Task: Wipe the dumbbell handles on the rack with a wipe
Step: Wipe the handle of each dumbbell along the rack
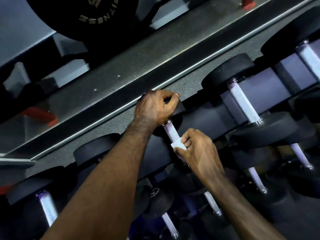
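Note:
A black dumbbell lies on the top tier of the rack [270, 94], its knurled silver handle [171, 132] showing between my hands. My left hand [154, 108] grips the dumbbell's far head [179, 108] from above. My right hand [199, 149] is closed around the near part of the handle with a small white wipe [178, 146] pressed against the metal. The near head of this dumbbell is hidden under my right hand and wrist.
More black dumbbells with silver handles [243, 103] sit to the right and to the left [47, 208] on the same tier, and several on the lower tier [256, 179]. Behind the rack runs speckled floor [131, 66], a large weight plate [83, 16] and red-footed frames [249, 5].

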Tool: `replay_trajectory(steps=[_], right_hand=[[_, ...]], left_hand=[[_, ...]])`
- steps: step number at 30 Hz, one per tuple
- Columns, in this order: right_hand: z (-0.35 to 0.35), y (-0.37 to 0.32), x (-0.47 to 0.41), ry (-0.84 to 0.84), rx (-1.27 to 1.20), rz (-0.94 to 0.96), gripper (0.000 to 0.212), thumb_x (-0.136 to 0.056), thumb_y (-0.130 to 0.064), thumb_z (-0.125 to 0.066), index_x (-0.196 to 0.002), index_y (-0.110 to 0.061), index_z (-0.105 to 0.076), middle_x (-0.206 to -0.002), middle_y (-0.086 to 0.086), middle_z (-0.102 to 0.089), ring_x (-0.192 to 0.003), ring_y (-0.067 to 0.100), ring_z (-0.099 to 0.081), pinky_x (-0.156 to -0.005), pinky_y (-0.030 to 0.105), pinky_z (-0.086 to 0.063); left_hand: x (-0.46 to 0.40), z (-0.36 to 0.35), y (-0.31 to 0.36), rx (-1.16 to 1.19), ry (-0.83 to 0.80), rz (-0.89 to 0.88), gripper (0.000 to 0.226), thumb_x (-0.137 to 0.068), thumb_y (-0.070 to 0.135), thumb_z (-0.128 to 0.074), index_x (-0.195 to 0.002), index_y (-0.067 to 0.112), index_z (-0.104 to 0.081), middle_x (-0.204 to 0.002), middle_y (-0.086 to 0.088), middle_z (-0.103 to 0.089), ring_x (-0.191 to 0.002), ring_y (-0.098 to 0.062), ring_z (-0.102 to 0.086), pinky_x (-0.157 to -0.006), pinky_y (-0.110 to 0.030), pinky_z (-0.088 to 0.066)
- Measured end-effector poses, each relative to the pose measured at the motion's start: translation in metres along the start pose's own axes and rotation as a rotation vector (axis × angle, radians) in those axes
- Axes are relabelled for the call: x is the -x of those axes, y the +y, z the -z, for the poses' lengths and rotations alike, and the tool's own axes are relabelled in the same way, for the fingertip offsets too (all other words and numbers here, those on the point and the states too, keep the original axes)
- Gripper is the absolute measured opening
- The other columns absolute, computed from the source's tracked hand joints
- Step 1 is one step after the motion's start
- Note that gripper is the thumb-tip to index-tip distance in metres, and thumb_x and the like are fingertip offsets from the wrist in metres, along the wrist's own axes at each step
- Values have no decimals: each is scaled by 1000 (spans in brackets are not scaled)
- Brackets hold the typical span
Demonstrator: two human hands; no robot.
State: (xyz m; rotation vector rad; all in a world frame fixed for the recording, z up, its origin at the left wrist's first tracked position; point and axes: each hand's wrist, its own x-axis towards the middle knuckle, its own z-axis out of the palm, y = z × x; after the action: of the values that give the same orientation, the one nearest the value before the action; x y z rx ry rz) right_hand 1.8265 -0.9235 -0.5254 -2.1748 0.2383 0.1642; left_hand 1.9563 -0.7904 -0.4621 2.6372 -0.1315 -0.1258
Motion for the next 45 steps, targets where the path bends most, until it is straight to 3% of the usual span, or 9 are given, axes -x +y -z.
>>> replay_trajectory(steps=[5, 9, 15, 26, 29, 36, 40, 43, 45], right_hand=[[-10, -22, -29, 60, -8, 65, 36, -74, -37, -84, -86, -26, -53, -86, -8, -56, -75, 15, -57, -67, 39, -51], [2, -7, 0, -6, 44, 3, 35, -74, -36, -84, -87, -28, -52, -87, -9, -57, -79, 15, -58, -70, 41, -52], [-6, -22, -23, 25, 27, 58, 34, -77, -38, -81, -89, -27, -52, -90, -8, -56, -81, 18, -59, -70, 41, -52], [0, -8, -24, -59, -62, -52, 30, -72, -37, -85, -86, -28, -60, -82, -8, -65, -73, 12, -64, -72, 40, -58], [0, -17, -41, -65, -134, -67, 27, -74, -37, -84, -86, -28, -62, -81, -8, -68, -71, 11, -65, -70, 40, -59], [1, 0, -27, -162, -133, -147, 35, -67, -38, -93, -88, -28, -67, -79, -8, -71, -72, 12, -68, -75, 42, -61], [3, -22, -47, -203, -82, -87, 33, -75, -35, -90, -94, -26, -65, -83, -7, -68, -83, 17, -65, -74, 34, -52], [10, -11, -39, -331, 18, -113, 37, -74, -38, -91, -99, -19, -73, -92, 1, -74, -88, 19, -69, -76, 35, -56], [9, -2, -36, -427, 44, -170, 40, -71, -39, -92, -95, -15, -72, -86, 1, -72, -78, 16, -66, -69, 33, -52]], left_hand=[[0, 1, 1, 2, -2, 5, 50, -87, 62, -40, -105, 41, -82, -54, 8, -55, -54, -15, -49, -58, -30, -34], [0, 1, 0, 26, 19, 1, 45, -91, 60, -45, -106, 39, -83, -46, 9, -45, -51, -13, -42, -55, -29, -32], [1, 0, -1, 32, 17, -3, 49, -88, 60, -42, -101, 34, -83, -48, 5, -47, -47, -12, -42, -52, -29, -29], [2, 1, 1, -7, 4, 22, 48, -88, 62, -43, -103, 40, -82, -49, 19, -53, -50, -8, -46, -54, -28, -32], [1, 1, 1, -15, 7, 21, 49, -88, 62, -42, -103, 38, -82, -48, 7, -50, -50, -11, -46, -52, -27, -31], [2, 2, 2, -20, 3, 29, 49, -89, 63, -42, -105, 38, -82, -48, 5, -45, -51, -13, -43, -54, -29, -32], [1, 3, 3, -34, -5, 27, 49, -89, 62, -42, -106, 38, -82, -52, 3, -48, -60, -23, -49, -59, -31, -33], [0, 3, 1, -22, -14, 18, 48, -91, 62, -43, -108, 40, -82, -54, 3, -50, -55, -19, -45, -55, -30, -33], [1, 2, 0, -10, -3, 13, 47, -91, 61, -43, -107, 40, -82, -49, 7, -46, -50, -12, -42, -52, -27, -31]])
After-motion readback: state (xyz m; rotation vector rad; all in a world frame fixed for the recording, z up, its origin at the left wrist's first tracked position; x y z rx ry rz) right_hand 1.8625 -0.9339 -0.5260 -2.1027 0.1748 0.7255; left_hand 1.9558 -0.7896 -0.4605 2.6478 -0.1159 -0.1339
